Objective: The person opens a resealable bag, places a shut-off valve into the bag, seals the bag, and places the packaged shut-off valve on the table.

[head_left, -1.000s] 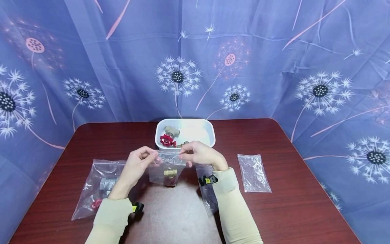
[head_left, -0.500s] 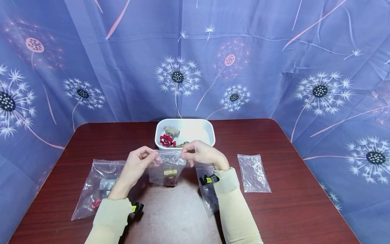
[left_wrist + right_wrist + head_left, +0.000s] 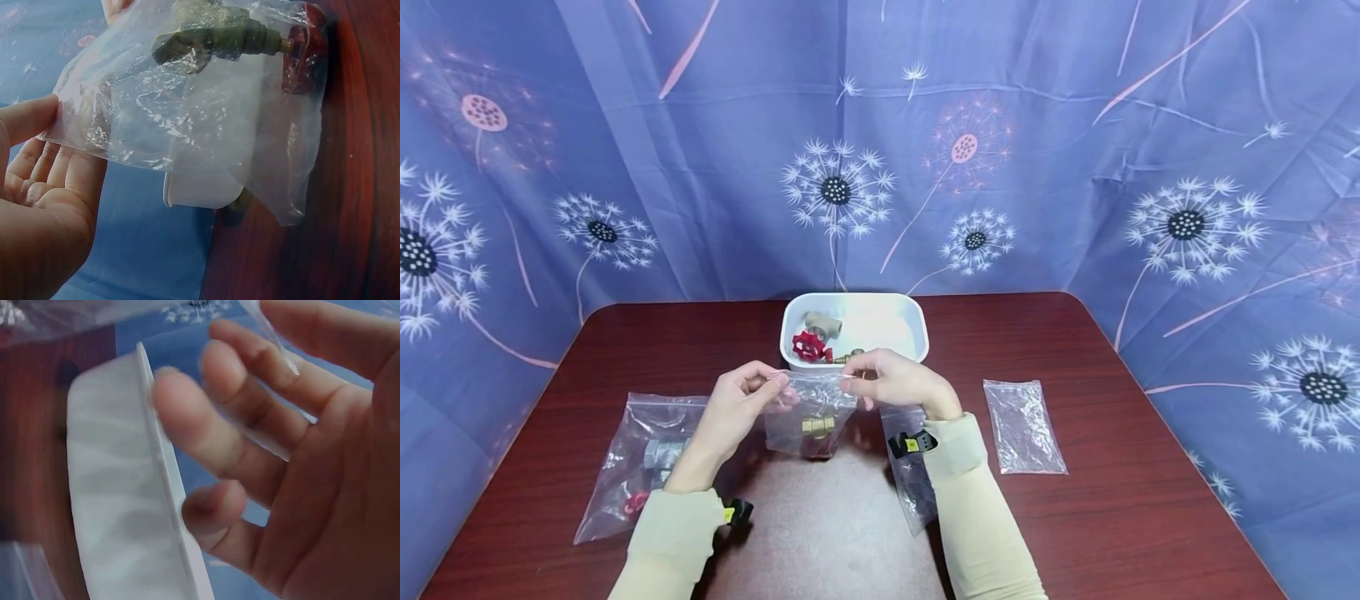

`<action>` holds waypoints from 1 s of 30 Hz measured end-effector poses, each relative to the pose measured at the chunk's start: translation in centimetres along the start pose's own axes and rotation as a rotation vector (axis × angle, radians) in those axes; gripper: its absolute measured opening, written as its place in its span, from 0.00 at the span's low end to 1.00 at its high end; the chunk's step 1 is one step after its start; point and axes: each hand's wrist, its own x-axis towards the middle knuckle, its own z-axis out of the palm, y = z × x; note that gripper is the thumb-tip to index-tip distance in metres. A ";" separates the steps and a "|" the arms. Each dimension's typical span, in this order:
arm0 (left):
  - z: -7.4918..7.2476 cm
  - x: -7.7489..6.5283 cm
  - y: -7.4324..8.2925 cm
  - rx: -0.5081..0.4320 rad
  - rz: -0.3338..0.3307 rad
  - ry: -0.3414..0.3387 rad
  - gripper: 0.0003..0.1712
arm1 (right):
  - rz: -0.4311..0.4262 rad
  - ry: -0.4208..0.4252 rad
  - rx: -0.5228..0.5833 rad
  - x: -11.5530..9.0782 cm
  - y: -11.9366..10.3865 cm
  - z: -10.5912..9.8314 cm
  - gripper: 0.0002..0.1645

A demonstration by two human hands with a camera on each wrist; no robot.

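A clear zip bag (image 3: 790, 435) hangs between my hands in front of the white tray, with a brass valve (image 3: 817, 426) inside. The left wrist view shows the valve (image 3: 240, 34) lying sideways in the bag, its red handwheel (image 3: 307, 56) at the bag's bottom. My left hand (image 3: 735, 414) pinches the top left corner between thumb and index finger. At the other end of the top edge, my right hand (image 3: 898, 385) pinches the zip strip. In the right wrist view, the other fingers of the right hand (image 3: 312, 456) are bent loosely beside the tray's wall.
Behind the hands stands the white tray (image 3: 891, 321), holding a beige valve (image 3: 824, 323) with a red handwheel and a small brass piece. At left lies a zip bag (image 3: 617, 442) with a grey valve. One flat bag (image 3: 913, 492) lies under the right forearm, another (image 3: 1024, 429) farther right.
My right hand has shifted slightly right along the bag's top edge and back left. The left hand and the valve in the bag have hardly moved.
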 end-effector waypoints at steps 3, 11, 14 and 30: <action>0.0 -0.1 0.0 0.000 -0.005 0.003 0.12 | -0.041 0.012 -0.046 0.5 -0.3 0.5 0.09; -0.2 -0.1 -0.2 -0.004 0.013 -0.007 0.13 | -0.090 0.071 -0.117 0.9 -0.8 1.0 0.12; -0.1 0.0 -0.2 -0.010 0.013 0.001 0.13 | -0.132 0.090 -0.174 1.2 -1.2 1.4 0.08; 0.2 -0.1 -0.1 -0.021 0.030 -0.020 0.12 | -0.177 0.248 -0.379 2.8 -3.5 4.4 0.05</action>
